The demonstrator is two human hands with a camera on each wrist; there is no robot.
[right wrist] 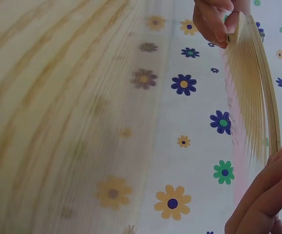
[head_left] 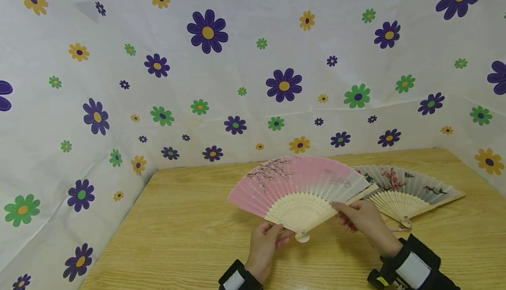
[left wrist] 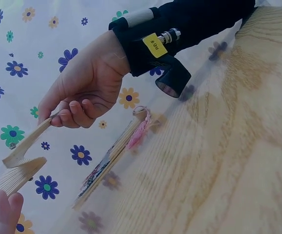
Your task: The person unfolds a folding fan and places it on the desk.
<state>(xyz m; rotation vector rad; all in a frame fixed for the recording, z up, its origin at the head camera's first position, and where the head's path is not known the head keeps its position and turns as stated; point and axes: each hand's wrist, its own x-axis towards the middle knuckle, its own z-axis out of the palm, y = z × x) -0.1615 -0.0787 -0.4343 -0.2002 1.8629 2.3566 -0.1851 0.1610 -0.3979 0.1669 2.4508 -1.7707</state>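
Note:
A pink folding fan (head_left: 292, 175) with a dark branch print and pale wooden ribs is spread wide above the table. My left hand (head_left: 265, 244) pinches its left outer rib near the pivot. On the other side, my right hand (head_left: 365, 219) pinches the right outer rib between thumb and fingers. In the left wrist view the right hand (left wrist: 89, 83) grips that guard stick, and only fingertips of the left hand (left wrist: 4, 209) show. The right wrist view has the ribs (right wrist: 248, 68) nearly edge-on, between both hands.
A second folding fan (head_left: 407, 186), white with red blossoms and birds, lies spread on the wooden table (head_left: 178, 228) behind my right hand. Its pink tassel (left wrist: 140, 134) hangs at the pivot. A flower-printed white cloth (head_left: 245, 61) rises behind the table and on both sides.

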